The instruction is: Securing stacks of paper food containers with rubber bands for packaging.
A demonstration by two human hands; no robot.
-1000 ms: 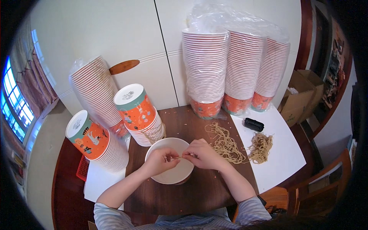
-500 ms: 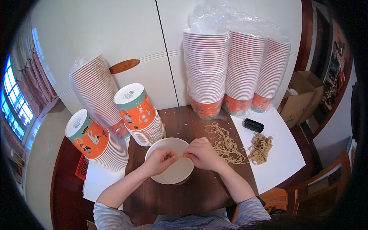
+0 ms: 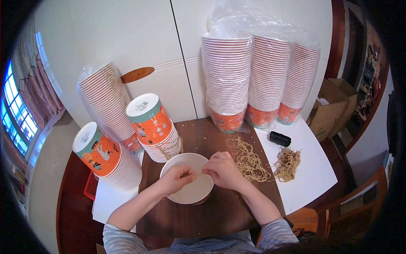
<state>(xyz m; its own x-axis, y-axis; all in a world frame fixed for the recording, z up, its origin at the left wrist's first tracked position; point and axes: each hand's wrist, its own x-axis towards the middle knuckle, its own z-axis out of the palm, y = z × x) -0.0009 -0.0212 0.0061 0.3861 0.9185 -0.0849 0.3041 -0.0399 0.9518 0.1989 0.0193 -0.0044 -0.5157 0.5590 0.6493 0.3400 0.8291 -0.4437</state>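
A short piece of tan cord [image 3: 198,174] runs between my two hands. My left hand [image 3: 175,179] pinches one end of it, and my right hand [image 3: 224,170] pinches the other, fingers bent downward. Both hands are over the mouth of a white-lined paper bucket [image 3: 186,195], which stands upright on the brown board [image 3: 169,220]. To the right of my right hand lies a loose tangle of tan cord [image 3: 249,163]. Beyond the bucket, slightly left, stands an upside-down stack of orange and green paper buckets [image 3: 150,120], with cord strands hanging at its side.
Another upside-down bucket stack [image 3: 103,154] leans at left, before a plastic-wrapped stack [image 3: 103,99]. Three wrapped stacks [image 3: 228,80] stand at back right. A black object [image 3: 279,139] and a second cord bundle [image 3: 287,165] lie on the white surface [image 3: 311,182].
Almost nothing differs. Both hands stay over the bucket with the cord between them; the view has shifted very slightly.
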